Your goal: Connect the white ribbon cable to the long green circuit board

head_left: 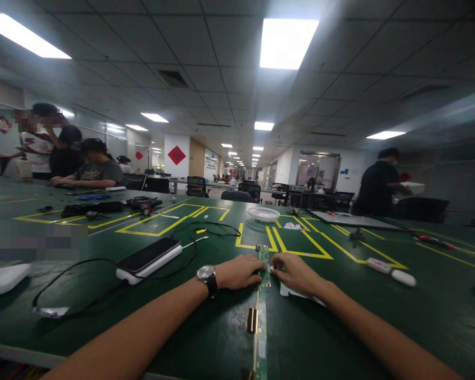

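Note:
A long, narrow green circuit board (262, 316) lies on the table, running away from me, with copper-coloured flex pieces (252, 320) along its left side. My left hand (239, 272), wearing a wristwatch (206, 274), has its thumb and fingers closed at the left edge of the board's far part. From the other side my right hand (295, 272) comes close to the same part, its fingertips pinched on a small white piece too small to name. Beneath the right hand lies a white sheet (287, 291), partly covered by it.
A phone (150, 253) rests on a white block with a black cable looping around it. A white basket (263, 213) stands farther back. Tools (142, 203) lie at the far left, a screwdriver (433, 241) at right. People (97, 169) are around the far left and right.

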Demonstrator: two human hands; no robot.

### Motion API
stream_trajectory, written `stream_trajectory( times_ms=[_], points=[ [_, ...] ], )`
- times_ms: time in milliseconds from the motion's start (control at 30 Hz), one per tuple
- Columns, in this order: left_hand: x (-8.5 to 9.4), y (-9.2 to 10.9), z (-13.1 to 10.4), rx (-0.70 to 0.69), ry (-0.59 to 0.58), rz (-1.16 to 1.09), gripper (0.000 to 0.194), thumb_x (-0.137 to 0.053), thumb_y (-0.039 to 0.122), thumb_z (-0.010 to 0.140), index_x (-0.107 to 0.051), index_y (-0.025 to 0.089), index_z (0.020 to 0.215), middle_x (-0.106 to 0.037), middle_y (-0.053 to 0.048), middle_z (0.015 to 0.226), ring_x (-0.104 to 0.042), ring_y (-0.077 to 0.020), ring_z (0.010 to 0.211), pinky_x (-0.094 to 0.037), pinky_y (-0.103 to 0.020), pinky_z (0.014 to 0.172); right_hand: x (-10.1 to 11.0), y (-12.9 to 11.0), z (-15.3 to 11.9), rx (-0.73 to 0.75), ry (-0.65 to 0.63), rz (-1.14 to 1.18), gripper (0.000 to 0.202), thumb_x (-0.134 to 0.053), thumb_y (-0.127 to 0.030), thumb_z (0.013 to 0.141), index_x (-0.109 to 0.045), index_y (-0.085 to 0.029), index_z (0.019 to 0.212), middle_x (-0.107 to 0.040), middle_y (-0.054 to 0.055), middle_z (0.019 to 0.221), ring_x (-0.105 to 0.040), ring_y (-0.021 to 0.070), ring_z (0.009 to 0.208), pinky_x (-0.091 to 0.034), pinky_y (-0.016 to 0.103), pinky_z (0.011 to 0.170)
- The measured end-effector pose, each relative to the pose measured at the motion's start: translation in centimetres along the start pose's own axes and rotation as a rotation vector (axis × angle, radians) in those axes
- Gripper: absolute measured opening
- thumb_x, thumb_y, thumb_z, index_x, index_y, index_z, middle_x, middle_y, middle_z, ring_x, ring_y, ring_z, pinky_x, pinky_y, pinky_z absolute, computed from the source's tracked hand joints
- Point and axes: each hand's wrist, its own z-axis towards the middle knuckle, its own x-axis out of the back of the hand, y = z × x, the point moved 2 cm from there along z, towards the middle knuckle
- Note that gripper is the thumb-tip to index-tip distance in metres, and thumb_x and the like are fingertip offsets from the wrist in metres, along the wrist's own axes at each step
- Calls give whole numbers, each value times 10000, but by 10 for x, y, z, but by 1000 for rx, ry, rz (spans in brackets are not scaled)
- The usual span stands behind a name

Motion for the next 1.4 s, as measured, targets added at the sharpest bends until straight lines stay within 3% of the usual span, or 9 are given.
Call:
stream_trajectory(
  times_ms=[467, 600, 700, 833, 967, 1067, 1233, 1400],
  points=[
    [0, -5, 0, -1, -35, -102, 375, -508, 270, 967, -525, 159, 1325, -546, -121, 1360, -503, -240, 1277, -365, -365, 1110, 4, 4, 1, 45, -38, 106, 124, -630, -284, 863, -697, -187, 824, -706, 18, 813, -644, 184, 780, -447, 263, 723],
    [4, -2, 0, -13, -41, -75, 342, -514, 264, 965, -545, 180, 1295, -579, -110, 1322, -548, -249, 1222, -406, -371, 1064, 6, 7, 2, 46, -47, 68, 172, -585, -303, 894, -717, -196, 868, -717, 28, 845, -650, 195, 798, -452, 275, 721],
    [8, -1, 0, -26, -36, -58, 297, -520, 252, 964, -563, 201, 1254, -616, -86, 1274, -584, -243, 1167, -436, -360, 1018, 7, 10, 5, 102, -15, 10, 252, -484, -261, 937, -725, -198, 976, -724, 63, 957, -650, 221, 899, -473, 314, 815],
    [16, -5, -1, 6, 117, -19, 230, -488, 228, 981, -592, 193, 1183, -647, -70, 1185, -606, -218, 1101, -446, -321, 988, 3, 3, 6, 285, -73, 40, 351, -421, -130, 914, -695, -215, 1117, -688, 67, 1176, -614, 214, 1090, -460, 332, 964],
    [21, -12, -4, 28, 231, 52, 221, -454, 229, 995, -607, 197, 1151, -649, -61, 1143, -600, -205, 1071, -442, -315, 973, 6, 2, 5, 313, -154, 12, 405, -408, -110, 919, -663, -231, 1209, -656, 47, 1272, -595, 200, 1160, -437, 326, 1019],
    [21, -15, -5, 41, 229, 99, 223, -460, 213, 986, -614, 197, 1146, -656, -57, 1126, -601, -205, 1065, -441, -322, 971, 13, 14, 5, 268, -146, -149, 381, -430, -126, 917, -685, -232, 1179, -687, 66, 1197, -614, 222, 1103, -446, 345, 975],
    [24, -13, -5, 56, 233, 130, 243, -445, 217, 990, -619, 199, 1159, -664, -56, 1131, -606, -203, 1064, -446, -324, 964, 25, 48, 0, 3, -117, -542, 336, -450, -170, 907, -731, -238, 1079, -701, 112, 1018, -605, 302, 1023, -424, 452, 887],
    [26, -13, -6, 86, 226, 183, 248, -434, 239, 994, -626, 204, 1149, -669, -62, 1120, -602, -216, 1067, -452, -341, 956, 27, 60, -6, -213, -143, -527, 394, -379, -390, 977, -733, -229, 1041, -666, 137, 1061, -582, 336, 1047, -432, 488, 862]
  ],
)
